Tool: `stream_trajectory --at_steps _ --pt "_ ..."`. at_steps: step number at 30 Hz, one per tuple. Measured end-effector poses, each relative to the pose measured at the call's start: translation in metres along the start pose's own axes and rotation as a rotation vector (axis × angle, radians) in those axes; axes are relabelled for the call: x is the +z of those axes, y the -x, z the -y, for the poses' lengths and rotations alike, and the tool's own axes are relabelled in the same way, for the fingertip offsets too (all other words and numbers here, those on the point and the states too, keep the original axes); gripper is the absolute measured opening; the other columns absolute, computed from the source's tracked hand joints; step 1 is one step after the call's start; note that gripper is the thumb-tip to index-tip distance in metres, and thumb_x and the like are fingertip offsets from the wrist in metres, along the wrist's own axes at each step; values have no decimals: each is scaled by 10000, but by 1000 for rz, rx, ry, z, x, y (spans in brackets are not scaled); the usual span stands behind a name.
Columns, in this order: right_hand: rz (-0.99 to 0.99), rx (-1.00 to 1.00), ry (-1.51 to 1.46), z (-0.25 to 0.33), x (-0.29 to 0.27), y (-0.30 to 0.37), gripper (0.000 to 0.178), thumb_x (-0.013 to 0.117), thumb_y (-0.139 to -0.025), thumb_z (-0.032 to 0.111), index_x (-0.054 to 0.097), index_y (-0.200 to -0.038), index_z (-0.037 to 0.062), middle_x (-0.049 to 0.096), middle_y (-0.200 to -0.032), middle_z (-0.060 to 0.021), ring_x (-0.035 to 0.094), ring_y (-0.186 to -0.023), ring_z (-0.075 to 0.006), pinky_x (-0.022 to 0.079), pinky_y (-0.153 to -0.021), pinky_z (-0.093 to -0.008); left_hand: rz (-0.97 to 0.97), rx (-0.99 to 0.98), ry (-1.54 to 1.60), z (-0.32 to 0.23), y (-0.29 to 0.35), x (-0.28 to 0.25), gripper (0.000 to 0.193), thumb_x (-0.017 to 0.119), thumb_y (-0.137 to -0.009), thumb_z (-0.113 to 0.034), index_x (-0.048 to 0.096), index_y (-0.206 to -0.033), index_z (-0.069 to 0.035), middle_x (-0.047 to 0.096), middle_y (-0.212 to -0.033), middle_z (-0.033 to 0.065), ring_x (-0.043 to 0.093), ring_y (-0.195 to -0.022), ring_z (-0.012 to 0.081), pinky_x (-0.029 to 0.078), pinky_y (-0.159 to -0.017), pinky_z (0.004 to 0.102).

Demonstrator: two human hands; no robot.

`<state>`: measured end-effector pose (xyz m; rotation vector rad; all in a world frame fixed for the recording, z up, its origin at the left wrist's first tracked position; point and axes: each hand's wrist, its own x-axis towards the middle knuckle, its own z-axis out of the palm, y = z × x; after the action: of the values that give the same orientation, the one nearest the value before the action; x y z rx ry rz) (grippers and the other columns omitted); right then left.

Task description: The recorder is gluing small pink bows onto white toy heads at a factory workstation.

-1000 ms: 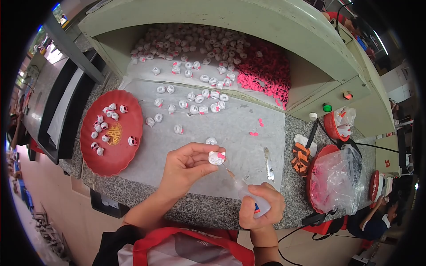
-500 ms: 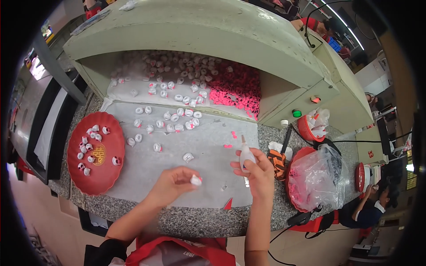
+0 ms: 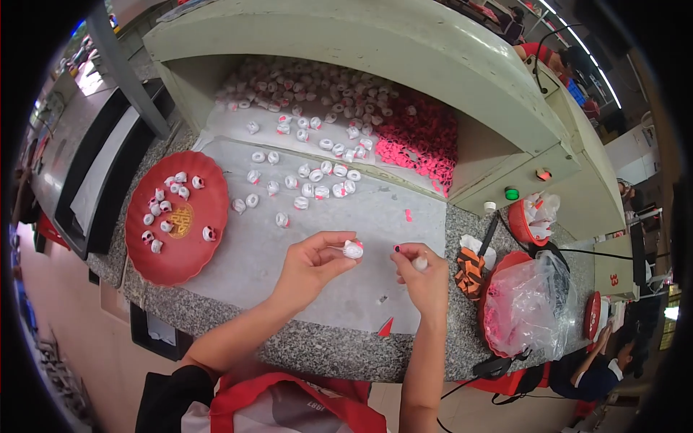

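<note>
Two bare hands work in front of the body, level with each other and a short gap apart. The left hand (image 3: 304, 265) has thumb and fingertips closed on a small white piece (image 3: 353, 250) with a touch of pink at its upper edge. The right hand (image 3: 426, 285) pinches a tiny dark-and-pink bit (image 3: 397, 247) between thumb and forefinger; something whitish (image 3: 420, 264) shows among its curled fingers, too hidden to name.

Between the forearms, nearer the body than the hands, a red triangle (image 3: 386, 327) lies at the edge of a pale sheet (image 3: 346, 310), which covers part of the speckled counter (image 3: 310, 353). Well left of the left hand, a scalloped red plate (image 3: 177, 267) bears a scatter of white pieces. Right of the right hand lie an orange-and-black striped object (image 3: 470, 274) and, farther right, a red bowl (image 3: 486, 325) under a clear plastic bag (image 3: 541, 299).

Just beyond the right hand, a pink bow (image 3: 408, 215) rests on the sheet; beyond the left, loose white pieces (image 3: 317, 175) spread toward a pale green cabinet (image 3: 346, 29). Inside it, farthest from the hands, sit heaped white pieces (image 3: 317, 86) and, to their right, a pink pile (image 3: 419, 151).
</note>
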<state>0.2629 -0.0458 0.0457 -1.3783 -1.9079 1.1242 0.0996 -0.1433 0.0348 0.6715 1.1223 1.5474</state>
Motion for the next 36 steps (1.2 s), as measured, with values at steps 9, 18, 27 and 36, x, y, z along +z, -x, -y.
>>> stream_trajectory --at_steps 9,18,27,36 --pt "182 -137 -386 31 8 35 140 625 -710 -48 627 -845 -11 579 -733 -22 512 -607 -63 404 -521 -174 61 187 -118 11 5 2 349 515 -766 130 523 -1094 10 521 -1040 88 537 -979 154 454 -831 260" --pt "88 -11 -378 26 13 37 148 683 -678 -32 572 -772 -4 591 -725 -30 521 -641 -51 415 -564 -175 157 238 -286 -4 12 6 358 530 -736 147 550 -1067 13 490 -1099 114 521 -1009 188 458 -876 286" --pt "75 -61 -438 27 24 34 190 691 -659 -41 604 -825 -3 579 -745 -31 534 -675 -68 421 -600 -184 191 -27 119 -2 6 -5 269 542 -778 66 558 -1045 37 525 -1056 116 536 -966 179 452 -823 294" --pt "60 -234 -376 22 24 35 183 675 -657 -38 609 -821 10 568 -729 -31 526 -621 -77 422 -539 -200 194 221 -38 -1 9 1 250 523 -792 75 552 -1039 48 518 -1041 127 533 -955 189 446 -828 285"
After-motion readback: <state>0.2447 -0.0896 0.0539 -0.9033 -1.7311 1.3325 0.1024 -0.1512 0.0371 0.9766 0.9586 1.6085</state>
